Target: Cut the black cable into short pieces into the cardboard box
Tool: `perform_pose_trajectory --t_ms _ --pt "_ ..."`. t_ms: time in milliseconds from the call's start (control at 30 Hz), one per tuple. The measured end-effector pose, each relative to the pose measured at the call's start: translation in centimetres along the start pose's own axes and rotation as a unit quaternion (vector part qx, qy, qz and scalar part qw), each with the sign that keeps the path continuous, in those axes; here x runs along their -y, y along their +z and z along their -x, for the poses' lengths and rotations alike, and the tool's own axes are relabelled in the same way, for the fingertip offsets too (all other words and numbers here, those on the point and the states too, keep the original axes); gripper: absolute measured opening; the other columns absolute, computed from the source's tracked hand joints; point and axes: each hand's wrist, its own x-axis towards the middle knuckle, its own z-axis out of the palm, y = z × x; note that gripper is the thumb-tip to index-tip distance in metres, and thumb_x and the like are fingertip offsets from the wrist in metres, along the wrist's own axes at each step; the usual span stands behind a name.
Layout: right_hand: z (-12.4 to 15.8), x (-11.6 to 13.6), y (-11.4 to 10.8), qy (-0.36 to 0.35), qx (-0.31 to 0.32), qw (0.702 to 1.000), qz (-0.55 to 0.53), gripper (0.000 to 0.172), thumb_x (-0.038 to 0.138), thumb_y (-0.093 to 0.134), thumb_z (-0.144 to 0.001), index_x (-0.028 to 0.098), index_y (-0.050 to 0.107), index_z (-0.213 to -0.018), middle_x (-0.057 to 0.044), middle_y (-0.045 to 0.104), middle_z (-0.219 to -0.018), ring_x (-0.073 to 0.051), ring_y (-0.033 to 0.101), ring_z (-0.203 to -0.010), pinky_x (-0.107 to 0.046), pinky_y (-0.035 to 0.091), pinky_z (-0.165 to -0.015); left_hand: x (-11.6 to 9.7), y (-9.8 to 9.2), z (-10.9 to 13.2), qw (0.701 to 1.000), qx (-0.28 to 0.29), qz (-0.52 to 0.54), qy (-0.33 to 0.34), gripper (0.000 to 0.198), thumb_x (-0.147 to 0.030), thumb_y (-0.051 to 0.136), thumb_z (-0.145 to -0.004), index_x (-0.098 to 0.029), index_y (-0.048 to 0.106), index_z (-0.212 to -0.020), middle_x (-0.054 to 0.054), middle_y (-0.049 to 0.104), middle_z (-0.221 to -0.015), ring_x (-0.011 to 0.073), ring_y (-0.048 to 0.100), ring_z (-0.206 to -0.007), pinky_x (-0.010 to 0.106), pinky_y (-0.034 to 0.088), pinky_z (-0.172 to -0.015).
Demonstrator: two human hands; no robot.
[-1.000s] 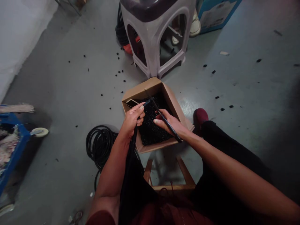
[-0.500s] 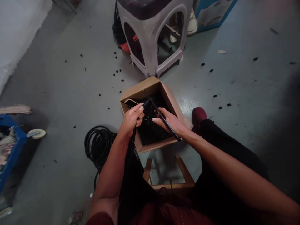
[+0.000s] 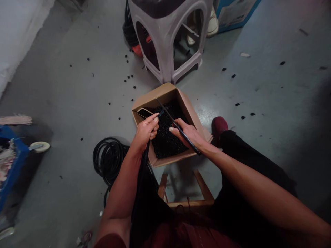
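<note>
My left hand [image 3: 147,131] is closed around a black ribbed hose [image 3: 160,113], whose short end pokes out past the thumb and forefinger. Below the fist, the hose runs down along my left forearm. My right hand [image 3: 186,132] grips a long, thin-bladed tool with a dark handle [image 3: 190,142]; its exact kind is not clear. The blade slants up and left past the hose end, its tip over the far side of an open cardboard box [image 3: 174,160]. Many small black pieces [image 3: 168,141] fill the box beneath both hands.
A grey plastic stool [image 3: 167,44] stands against the box's far side. Coiled black hose [image 3: 108,158] lies on the floor at left. A blue crate [image 3: 20,155] with a caster is farther left. Black bits [image 3: 237,104] are scattered over the floor.
The tool's blade has shifted slightly away from the hose end, and its tip has moved a little left. My left hand keeps its hold almost in the same place.
</note>
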Motion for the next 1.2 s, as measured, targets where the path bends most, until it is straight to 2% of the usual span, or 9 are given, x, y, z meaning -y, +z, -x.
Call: perform_pose_trajectory --t_ms 600,733,900,1100,1200 --pt "0.2 -0.3 0.1 -0.001 -0.01 1.0 0.018 0.03 0.052 0.044 -0.088 0.023 0.051 -0.093 -0.002 0.057 -0.073 -0.02 0.055 -0.066 -0.028 0.034 -0.06 -0.2 -0.4 0.0 1.0 0.005 -0.023 -0.003 0.053 -0.035 0.06 -0.083 -0.011 0.052 -0.13 -0.007 0.036 -0.058 0.0015 0.025 -0.04 0.015 0.015 -0.04" --pt "0.3 -0.6 0.2 0.004 -0.014 0.999 0.04 0.032 0.053 0.044 -0.088 0.023 0.052 -0.095 -0.003 0.058 -0.07 -0.021 0.056 -0.065 -0.027 0.033 -0.059 -0.2 -0.4 -0.1 0.999 0.008 -0.035 -0.002 0.051 -0.036 0.061 -0.082 -0.012 0.055 -0.126 -0.007 0.038 -0.059 0.002 0.026 -0.041 0.016 0.015 -0.041" --pt "0.3 -1.2 0.4 0.017 -0.023 0.996 0.08 0.037 0.056 0.042 -0.089 0.023 0.054 -0.098 -0.004 0.061 -0.07 -0.024 0.059 -0.067 -0.027 0.031 -0.057 0.0 -0.6 -0.3 0.997 -0.014 -0.069 0.025 0.045 -0.035 0.062 -0.081 -0.012 0.061 -0.119 -0.007 0.035 -0.059 0.0035 0.027 -0.045 0.017 0.017 -0.043" --pt "0.2 -1.4 0.5 0.029 -0.016 0.998 0.053 0.036 0.056 0.044 -0.088 0.023 0.055 -0.094 -0.005 0.064 -0.078 -0.023 0.06 -0.073 -0.028 0.036 -0.061 0.7 -1.0 -0.7 0.995 -0.011 -0.094 0.044 0.043 -0.035 0.06 -0.081 -0.012 0.063 -0.118 -0.007 0.035 -0.058 0.0048 0.029 -0.048 0.019 0.02 -0.045" --pt "0.2 -1.2 0.5 0.041 0.001 0.999 0.011 0.037 0.055 0.042 -0.088 0.022 0.054 -0.098 -0.003 0.062 -0.076 -0.02 0.059 -0.07 -0.028 0.037 -0.061 0.5 -1.0 -0.7 0.995 -0.027 -0.085 0.04 0.044 -0.033 0.061 -0.081 -0.012 0.062 -0.118 -0.006 0.037 -0.059 0.0045 0.03 -0.048 0.018 0.02 -0.044"
